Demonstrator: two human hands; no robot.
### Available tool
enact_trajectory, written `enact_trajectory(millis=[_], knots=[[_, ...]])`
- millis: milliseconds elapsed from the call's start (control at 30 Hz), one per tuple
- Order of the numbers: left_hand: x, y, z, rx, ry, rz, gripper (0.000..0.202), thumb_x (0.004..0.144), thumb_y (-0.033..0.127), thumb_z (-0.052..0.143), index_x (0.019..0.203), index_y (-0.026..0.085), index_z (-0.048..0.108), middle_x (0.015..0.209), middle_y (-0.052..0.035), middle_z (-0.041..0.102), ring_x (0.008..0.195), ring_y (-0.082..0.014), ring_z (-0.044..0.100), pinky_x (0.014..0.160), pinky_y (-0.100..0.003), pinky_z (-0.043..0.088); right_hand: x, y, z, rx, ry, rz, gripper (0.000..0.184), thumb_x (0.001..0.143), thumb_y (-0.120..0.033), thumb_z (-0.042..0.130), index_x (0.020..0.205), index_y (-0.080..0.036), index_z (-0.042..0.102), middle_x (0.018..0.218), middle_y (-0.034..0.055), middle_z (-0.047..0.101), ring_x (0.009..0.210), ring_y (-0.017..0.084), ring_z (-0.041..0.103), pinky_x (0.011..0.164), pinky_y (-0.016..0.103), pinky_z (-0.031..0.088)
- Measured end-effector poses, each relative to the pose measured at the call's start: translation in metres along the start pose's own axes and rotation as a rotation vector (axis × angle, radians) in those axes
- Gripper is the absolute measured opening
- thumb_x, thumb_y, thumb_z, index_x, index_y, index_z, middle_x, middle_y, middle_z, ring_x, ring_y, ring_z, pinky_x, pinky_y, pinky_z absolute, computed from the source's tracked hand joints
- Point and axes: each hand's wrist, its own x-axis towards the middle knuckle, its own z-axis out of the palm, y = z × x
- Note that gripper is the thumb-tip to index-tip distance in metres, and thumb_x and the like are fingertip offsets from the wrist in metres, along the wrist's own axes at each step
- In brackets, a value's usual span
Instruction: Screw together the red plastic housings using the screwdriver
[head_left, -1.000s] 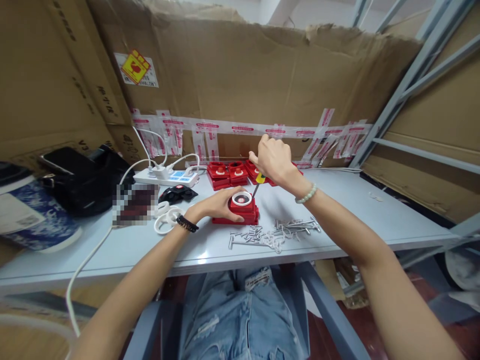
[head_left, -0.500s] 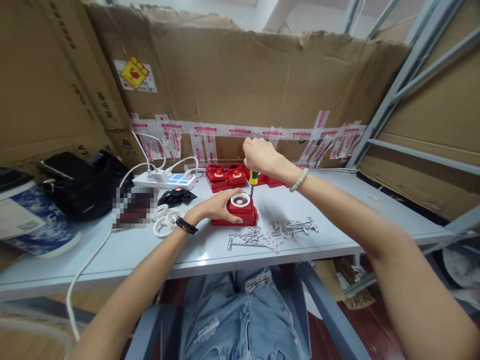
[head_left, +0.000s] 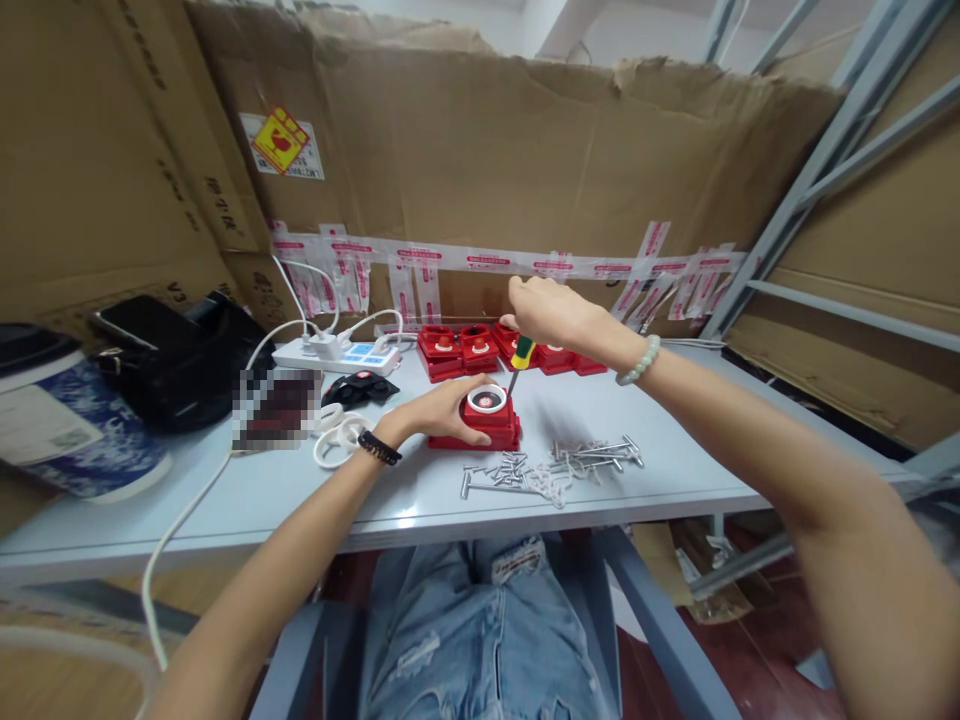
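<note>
A red square unit (head_left: pixel 487 425) with a white ring on top sits on the pale table (head_left: pixel 712 440). My left hand (head_left: pixel 435 410) rests against its left side, fingers curled round it. Above it, my right hand (head_left: pixel 551 308) is closed on the yellow and green handle of a screwdriver (head_left: pixel 519 362), whose tip points down into the unit's right rear corner.
A pile of metal screws (head_left: pixel 551 465) lies just right of the unit. More red units (head_left: pixel 480 350) line the back by the taped cardboard wall. At left are a white power strip (head_left: pixel 341 355), white tape rings (head_left: pixel 337 440), a black bag (head_left: pixel 180 360) and a blue-patterned roll (head_left: pixel 67 430).
My right hand has shifted slightly right and tilted the screwdriver while staying on the unit's corner. My left hand has stayed on the unit.
</note>
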Motion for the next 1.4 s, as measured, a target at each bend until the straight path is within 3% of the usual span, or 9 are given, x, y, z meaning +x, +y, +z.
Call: enact_trajectory(millis=[233, 467, 767, 900, 967, 1033, 1167, 1267, 1400], knots=[[0.0, 0.003, -0.002, 0.015, -0.014, -0.03, 0.079, 0.061, 0.046, 0.076, 0.128, 0.017, 0.045, 0.132, -0.0125, 0.054, 0.119, -0.031, 0.052, 0.101, -0.039, 0.04, -0.005, 0.01, -0.011, 0.213, -0.148, -0.302, 0.04, 0.07, -0.005, 0.057, 0.106, -0.02, 0.049, 0.103, 0.0075, 0.061, 0.081, 0.018, 0.055, 0.063, 0.029, 0.041], [-0.001, 0.001, 0.0, -0.011, 0.001, -0.021, 0.078, 0.06, 0.045, 0.076, 0.128, 0.02, 0.046, 0.13, -0.0102, 0.056, 0.118, -0.0309, 0.053, 0.101, -0.04, 0.04, -0.006, 0.003, -0.006, 0.102, -0.071, -0.013, 0.031, 0.084, -0.028, 0.052, 0.11, -0.012, 0.049, 0.097, 0.015, 0.062, 0.079, 0.023, 0.058, 0.058, 0.032, 0.037], [-0.001, -0.001, -0.001, -0.006, 0.001, -0.004, 0.079, 0.06, 0.049, 0.075, 0.127, 0.02, 0.046, 0.129, -0.0102, 0.056, 0.115, -0.0304, 0.055, 0.099, -0.039, 0.041, -0.001, 0.016, -0.014, 0.25, -0.175, -0.229, 0.039, 0.067, -0.006, 0.063, 0.101, -0.024, 0.054, 0.096, 0.0036, 0.062, 0.071, 0.015, 0.053, 0.055, 0.028, 0.036], [0.0, -0.002, 0.0, -0.004, -0.003, -0.009, 0.08, 0.06, 0.048, 0.075, 0.129, 0.02, 0.045, 0.131, -0.0105, 0.055, 0.117, -0.0309, 0.053, 0.1, -0.04, 0.04, -0.005, 0.008, -0.017, 0.172, -0.181, -0.166, 0.03, 0.074, -0.03, 0.069, 0.099, -0.022, 0.057, 0.092, 0.0063, 0.062, 0.072, 0.017, 0.054, 0.057, 0.03, 0.037], [0.0, -0.001, 0.0, -0.002, -0.003, -0.021, 0.08, 0.06, 0.047, 0.076, 0.129, 0.02, 0.044, 0.131, -0.0107, 0.054, 0.119, -0.0312, 0.053, 0.101, -0.041, 0.04, -0.006, 0.002, -0.015, 0.085, -0.143, -0.071, 0.034, 0.079, -0.048, 0.063, 0.095, -0.018, 0.06, 0.085, 0.0098, 0.062, 0.072, 0.02, 0.056, 0.058, 0.032, 0.037], [-0.001, 0.001, 0.0, -0.001, -0.001, -0.027, 0.079, 0.06, 0.045, 0.076, 0.128, 0.02, 0.045, 0.13, -0.0103, 0.055, 0.117, -0.0307, 0.054, 0.1, -0.04, 0.04, -0.005, -0.002, -0.011, -0.01, -0.057, 0.044, 0.039, 0.086, -0.052, 0.051, 0.084, -0.014, 0.062, 0.075, 0.0122, 0.062, 0.072, 0.023, 0.059, 0.06, 0.034, 0.038], [-0.001, 0.001, 0.0, -0.002, 0.001, -0.012, 0.076, 0.061, 0.044, 0.076, 0.126, 0.02, 0.046, 0.128, -0.0092, 0.057, 0.114, -0.0294, 0.056, 0.098, -0.038, 0.042, 0.0, 0.004, -0.006, -0.059, -0.005, 0.112, 0.034, 0.091, -0.04, 0.047, 0.078, -0.013, 0.063, 0.07, 0.0133, 0.062, 0.073, 0.025, 0.06, 0.062, 0.035, 0.038], [-0.001, 0.0, -0.001, -0.001, 0.001, 0.0, 0.076, 0.061, 0.047, 0.076, 0.126, 0.02, 0.046, 0.127, -0.0096, 0.057, 0.113, -0.0296, 0.056, 0.097, -0.038, 0.042, 0.0, 0.015, -0.013, 0.045, -0.093, -0.036, 0.019, 0.085, -0.029, 0.056, 0.099, -0.016, 0.06, 0.083, 0.0101, 0.065, 0.072, 0.02, 0.059, 0.06, 0.032, 0.037], [-0.001, -0.001, -0.001, 0.0, 0.0, 0.01, 0.077, 0.061, 0.048, 0.076, 0.126, 0.018, 0.046, 0.126, -0.0103, 0.058, 0.113, -0.0296, 0.056, 0.097, -0.038, 0.042, -0.006, 0.02, -0.024, 0.163, -0.239, -0.183, 0.034, 0.077, -0.022, 0.065, 0.109, -0.024, 0.056, 0.099, 0.0043, 0.065, 0.072, 0.016, 0.057, 0.057, 0.029, 0.037]])
